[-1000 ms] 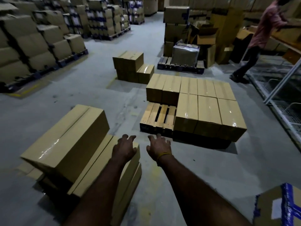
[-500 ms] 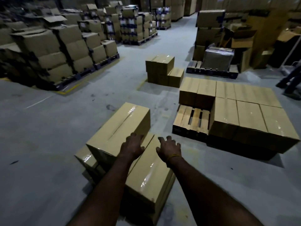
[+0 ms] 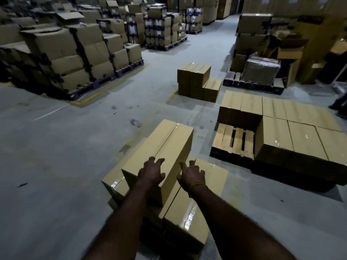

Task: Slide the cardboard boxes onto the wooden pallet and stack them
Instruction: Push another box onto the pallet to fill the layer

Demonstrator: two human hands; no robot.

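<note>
A pile of long tan cardboard boxes lies on the floor in front of me. The top box (image 3: 167, 143) sits raised on the left of the pile, and a lower box (image 3: 195, 203) lies beside it on the right. My left hand (image 3: 151, 172) hovers with spread fingers over the near end of the top box. My right hand (image 3: 191, 175), a yellow band at its wrist, reaches out over the lower box. Neither hand holds anything. To the right stands the wooden pallet (image 3: 232, 141), its near-left corner bare, the rest covered by a layer of boxes (image 3: 293, 132).
A small stack of boxes (image 3: 197, 81) stands on the floor further ahead. Loaded pallets (image 3: 75, 59) line the left side, more stacks and a wrapped carton (image 3: 261, 70) stand at the back right. Another person's feet (image 3: 339, 107) show at the right edge.
My view has swung left and closer to the floor pile. Both hands moved forward over the boxes. The other person has nearly left the frame on the right.
</note>
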